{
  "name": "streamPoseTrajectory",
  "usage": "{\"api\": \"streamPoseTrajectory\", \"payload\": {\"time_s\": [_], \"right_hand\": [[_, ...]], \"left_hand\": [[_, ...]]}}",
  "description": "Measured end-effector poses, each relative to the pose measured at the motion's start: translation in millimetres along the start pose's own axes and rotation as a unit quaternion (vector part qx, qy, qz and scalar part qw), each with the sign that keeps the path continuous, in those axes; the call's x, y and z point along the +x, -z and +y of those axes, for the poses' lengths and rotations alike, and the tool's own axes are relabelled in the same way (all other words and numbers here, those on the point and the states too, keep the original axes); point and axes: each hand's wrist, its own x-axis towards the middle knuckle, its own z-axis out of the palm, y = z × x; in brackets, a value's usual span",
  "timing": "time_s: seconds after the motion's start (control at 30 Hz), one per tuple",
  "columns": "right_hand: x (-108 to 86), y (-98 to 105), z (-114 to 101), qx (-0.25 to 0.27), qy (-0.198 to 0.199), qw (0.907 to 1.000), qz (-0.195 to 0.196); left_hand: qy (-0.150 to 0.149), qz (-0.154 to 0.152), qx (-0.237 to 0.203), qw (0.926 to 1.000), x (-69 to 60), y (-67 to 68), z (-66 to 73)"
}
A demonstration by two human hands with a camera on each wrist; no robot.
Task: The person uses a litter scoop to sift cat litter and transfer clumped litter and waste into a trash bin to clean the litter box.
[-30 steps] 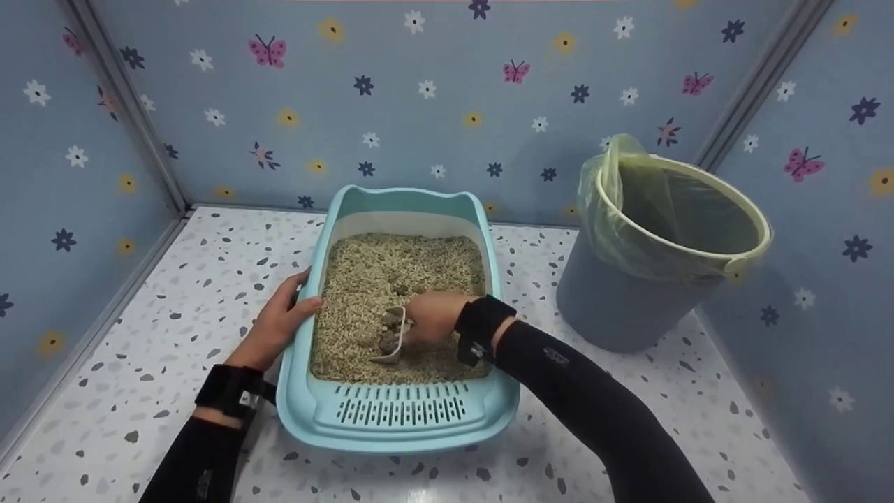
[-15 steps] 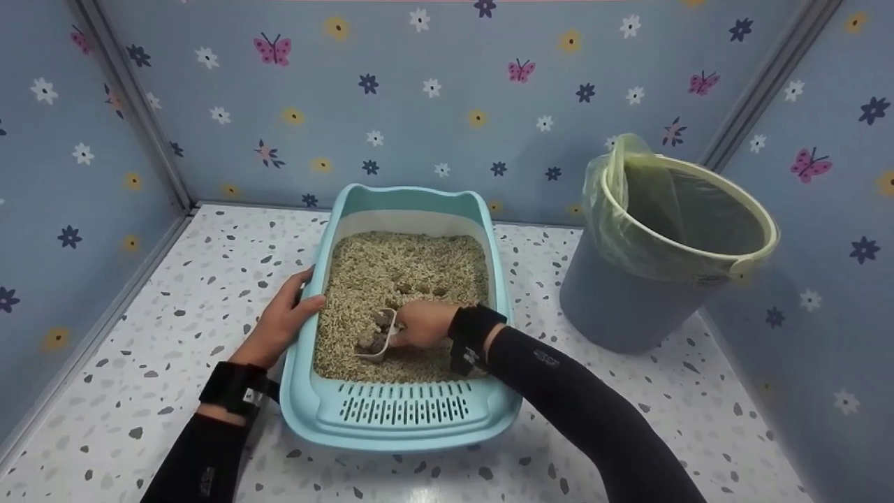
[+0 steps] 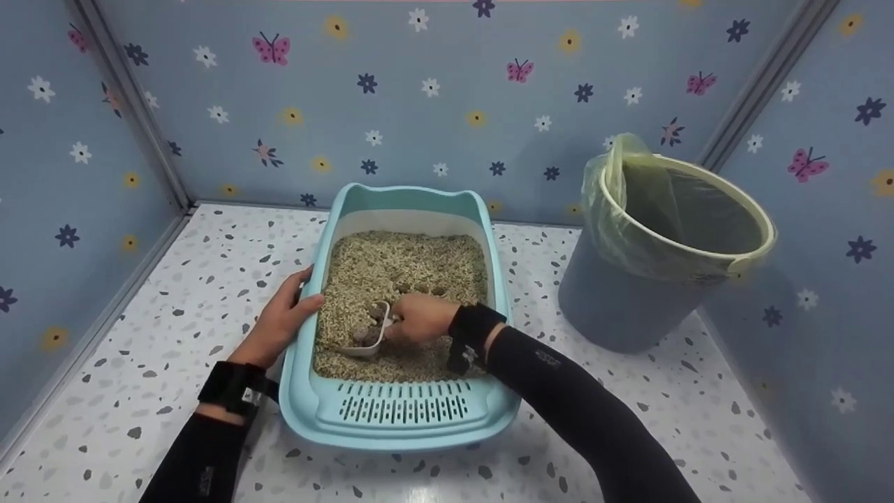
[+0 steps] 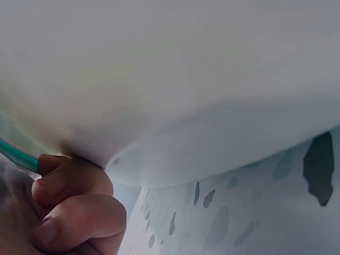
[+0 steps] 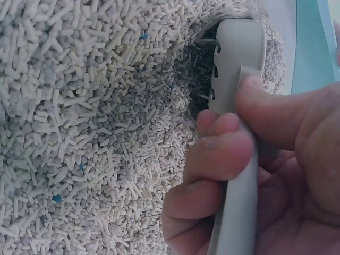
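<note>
Seen from the right wrist, the scoop (image 5: 236,53) shows a row of small openings along one edge of its head, dug into the litter (image 5: 106,133), and a pale handle running down toward 6 o'clock; from the head, that handle is mostly masked by the right hand (image 3: 422,318). The head view alone shows the dark, rounded clumps (image 3: 367,337) lying in the scoop. Seen from the left wrist, the litter tray (image 3: 297,412) turns a smooth, whitish outer wall to the camera, with fingers (image 4: 85,218) folded beneath its teal rim.

The right hand is closed firmly round the handle, thumb laid along it, its forearm entering from 4 o'clock. The left hand (image 3: 279,321) grips the tray's edge at 9 o'clock, thumb over the rim, its forearm rising from 8 o'clock. The scoop itself sits within the tray, about 8 o'clock of its centre.

The litter is a bed of short, pale rod-like pellets with a few blue flecks (image 5: 57,198). The tray is light-blue plastic, with a slotted grate (image 3: 401,405) at 6 o'clock, set on a white surface (image 3: 230,279) speckled grey. Between 2 and 3 o'clock stands a grey-blue bin (image 3: 621,307), lined with a thin, yellowish translucent bag (image 3: 597,223).
</note>
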Motion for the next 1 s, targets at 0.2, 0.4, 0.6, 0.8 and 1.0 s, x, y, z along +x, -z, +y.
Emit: {"api": "streamPoseTrajectory", "payload": {"time_s": [0.2,0.4,0.6,0.8,1.0], "right_hand": [[-0.6,2,0,0.017,-0.006,0.9998,0.005],[-1.6,6,0,0.039,-0.023,0.9986,0.026],[-5.3,11,0,0.073,-0.050,0.9941,0.062],[-10.3,14,-1,0.084,-0.064,0.9901,0.093],[-20.7,18,-3,0.108,-0.071,0.9843,0.120]], "left_hand": [[0.004,0.005,0.010,0.9999,-1.6,-0.2,1.6],[-0.002,0.018,0.011,0.9998,-0.9,-1.4,3.1],[-0.008,0.015,0.006,0.9998,3.6,-1.8,4.4],[-0.007,0.011,0.005,0.9999,4.2,-1.8,4.3],[-0.003,0.007,0.001,1.0000,3.2,-2.0,5.1]]}}
